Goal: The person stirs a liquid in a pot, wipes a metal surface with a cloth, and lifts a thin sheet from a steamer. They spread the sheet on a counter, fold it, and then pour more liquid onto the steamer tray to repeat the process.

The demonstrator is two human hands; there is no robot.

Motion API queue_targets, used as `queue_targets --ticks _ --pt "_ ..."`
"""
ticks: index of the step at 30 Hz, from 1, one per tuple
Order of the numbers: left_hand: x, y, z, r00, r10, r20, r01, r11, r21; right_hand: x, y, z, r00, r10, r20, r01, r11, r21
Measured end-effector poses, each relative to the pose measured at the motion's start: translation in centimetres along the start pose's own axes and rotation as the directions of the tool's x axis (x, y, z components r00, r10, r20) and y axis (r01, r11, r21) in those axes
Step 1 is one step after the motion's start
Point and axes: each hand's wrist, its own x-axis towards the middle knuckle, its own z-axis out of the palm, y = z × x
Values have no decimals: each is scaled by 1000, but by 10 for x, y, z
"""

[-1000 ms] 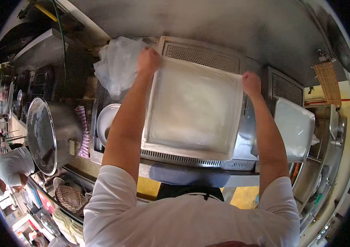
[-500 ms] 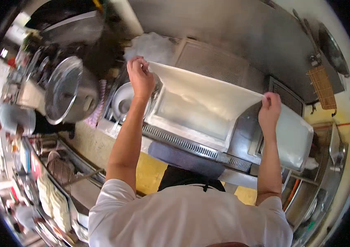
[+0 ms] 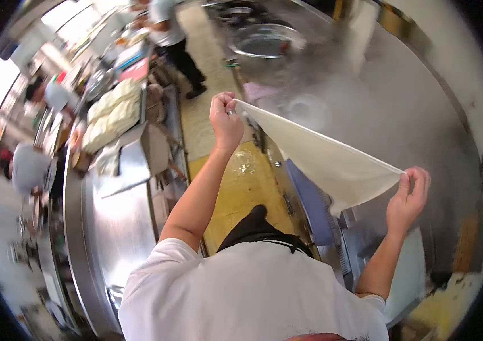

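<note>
A thin white cloth (image 3: 327, 159) hangs stretched between my two hands in front of me. My left hand (image 3: 227, 124) pinches its far left corner, fingers closed. My right hand (image 3: 409, 198) grips the right corner between thumb and fingers. From the taut top edge the cloth droops to a point near the front of the steel steaming counter (image 3: 346, 216). Steam rises behind the cloth, blurring the counter's surface. A dark blue towel (image 3: 309, 202) drapes over the counter's front edge, just below the cloth.
On the left, a steel worktable (image 3: 119, 207) holds piled white folded sheets (image 3: 113, 113). A large metal bowl (image 3: 267, 41) sits farther along the steamy counter. One co-worker (image 3: 167, 28) stands in the yellow-floored aisle (image 3: 219, 187); another (image 3: 31, 167) is beyond the table. A pale bin (image 3: 406, 273) is at lower right.
Both hands have lifted the cloth off the tray and swung it left toward the aisle, still held by its corners. My view has turned left, and steam now covers the counter.
</note>
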Motion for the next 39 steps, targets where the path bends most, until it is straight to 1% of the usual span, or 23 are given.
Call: queue_targets --ticks 2,3,6,8,9,11,12,13,15,17,18,20,23,24,26,28,29,30,31,32,35,38,39 --pt "1 -3 -59 996 -52 -78 56 997 53 11 -32 15 994 -107 16 105 991 88" --pt "0 -2 -89 990 -77 -118 86 993 75 17 -49 22 990 -133 38 126 981 148" --pt "0 10 -183 960 -65 -273 88 994 71 31 -107 41 969 -232 81 196 929 315" --pt "-1 15 -245 920 -33 -390 73 994 88 45 -150 59 941 -331 69 273 864 423" --pt "-4 17 -278 898 5 -441 53 991 120 50 -173 69 924 -380 55 315 832 458" --pt "-9 28 -340 852 23 -524 60 988 141 61 -220 90 882 -471 13 394 752 528" --pt "-12 32 -372 817 10 -577 60 993 102 65 -248 103 856 -516 -16 435 704 562" --pt "-18 39 -405 806 51 -590 61 984 169 68 -277 116 828 -558 -47 473 652 592" --pt "-23 58 -468 727 167 -666 42 957 286 67 -339 138 773 -628 -90 528 560 638" --pt "-35 72 -534 679 250 -691 29 930 365 63 -401 162 722 -682 -117 566 484 667" --pt "-43 81 -566 657 289 -696 25 915 403 57 -432 172 717 -688 -115 543 447 711" --pt "-56 100 -622 603 338 -723 77 877 474 42 -499 198 707 -700 -101 486 377 789" --pt "-89 115 -701 550 384 -742 173 817 551 11 -599 240 570 -784 -246 538 130 833" --pt "-100 117 -726 538 393 -746 213 793 571 -6 -632 250 596 -787 -161 456 166 874" --pt "-116 122 -766 510 389 -767 320 742 589 -39 -695 274 567 -824 -5 290 194 937" --pt "-139 117 -806 463 370 -805 422 707 567 -79 -759 318 481 -877 2 199 112 974" --pt "-151 113 -824 440 364 -821 467 689 555 -104 -789 336 441 -897 22 167 106 980" --pt "-161 107 -845 430 371 -823 472 684 556 -127 -819 352 396 -917 40 136 102 985" --pt "-169 102 -863 414 369 -832 509 664 548 -148 -847 367 364 -932 7 80 39 996" --pt "-172 101 -877 399 369 -839 542 643 541 -162 -875 384 309 -949 63 66 87 994" --pt "-187 98 -919 351 361 -864 623 599 503 -208 -939 400 231 -972 53 139 86 987" --pt "-179 110 -938 326 392 -860 663 554 503 -238 -995 417 221 -972 75 77 94 993" --pt "-175 114 -943 324 409 -853 671 537 512 -239 -1006 412 217 -973 84 58 99 993"
